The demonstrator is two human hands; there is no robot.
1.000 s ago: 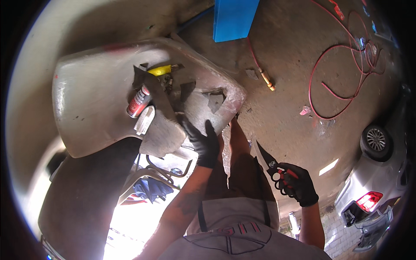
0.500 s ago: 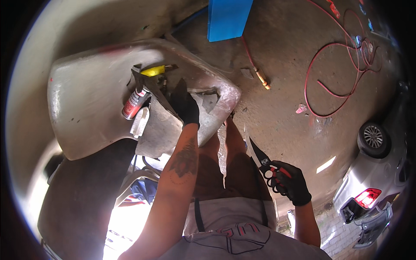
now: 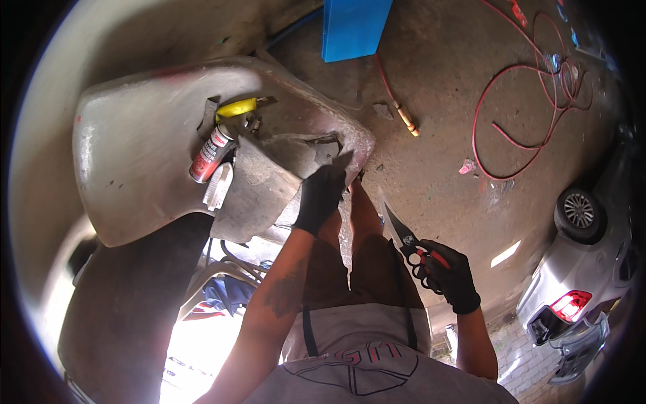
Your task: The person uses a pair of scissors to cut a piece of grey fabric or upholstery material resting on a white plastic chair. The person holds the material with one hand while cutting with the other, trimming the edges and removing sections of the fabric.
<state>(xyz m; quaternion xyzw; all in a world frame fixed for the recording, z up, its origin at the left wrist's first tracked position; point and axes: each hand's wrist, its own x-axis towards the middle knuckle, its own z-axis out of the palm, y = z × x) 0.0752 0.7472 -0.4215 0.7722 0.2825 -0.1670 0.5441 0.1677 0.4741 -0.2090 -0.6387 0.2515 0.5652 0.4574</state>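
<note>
My left hand (image 3: 319, 197), in a black glove, is closed at the near right corner of a scuffed pale grey car bumper (image 3: 134, 161). A dark flat piece (image 3: 342, 160) shows at its fingertips; its kind is unclear. Below that corner hangs a ragged whitish strip (image 3: 345, 236). Out to the right, my gloved right hand (image 3: 452, 273) grips shears (image 3: 404, 236) with red and black handles, blades pointing away and up-left. On the bumper lie a stiff grey sheet (image 3: 256, 185), a red and grey spray can (image 3: 211, 153), a white object (image 3: 218, 186) and a yellow object (image 3: 237, 108).
A blue box-like object (image 3: 356, 30) stands at the far side. A red hose (image 3: 476, 121) coils across the floor, and another hose end has a brass-coloured fitting (image 3: 407, 121). At the right is a silver car (image 3: 548, 276). A dark curved panel (image 3: 128, 303) fills the lower left.
My left hand has moved right and nearer, from beside the grey sheet to the bumper's corner, uncovering the sheet and small items. My right hand with the shears has barely shifted.
</note>
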